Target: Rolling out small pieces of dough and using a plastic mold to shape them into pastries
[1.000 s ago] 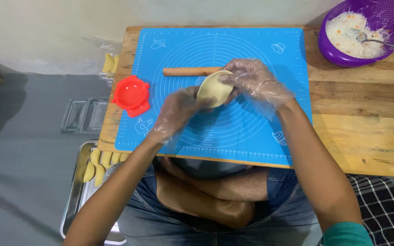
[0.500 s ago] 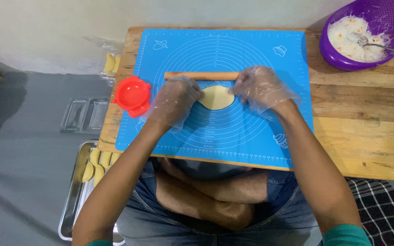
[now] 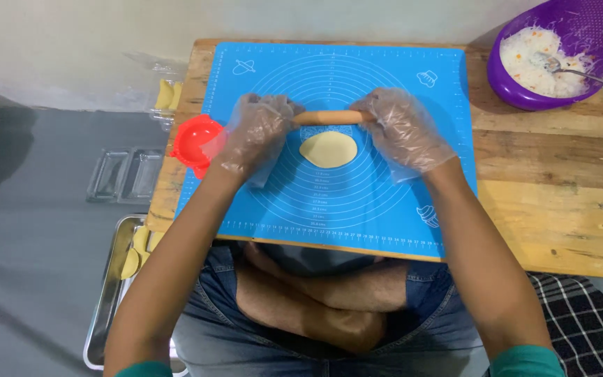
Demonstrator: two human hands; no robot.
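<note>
- A metal tray (image 3: 106,307) sits low at the left on the grey floor (image 3: 29,230), holding pale folded dough pieces (image 3: 134,255).
- The flat, round, pale-yellow dough disc (image 3: 327,149) lies on the blue silicone rolling mat (image 3: 357,202), between both hands and just nearer the person than the thin wooden rolling pin (image 3: 326,117).
- The left hand (image 3: 256,132), in a clear plastic glove, has its fingers curled over the pin's left end.
- The right hand (image 3: 403,129), gloved likewise, has its fingers curled over the right end.
- A red plastic dumpling press (image 3: 195,143) lies just beside the left hand.
- The mat covers a low wooden table (image 3: 546,202).
- A purple bowl (image 3: 594,31) of white filling with a metal spoon (image 3: 584,71) stands at the far right corner.
</note>
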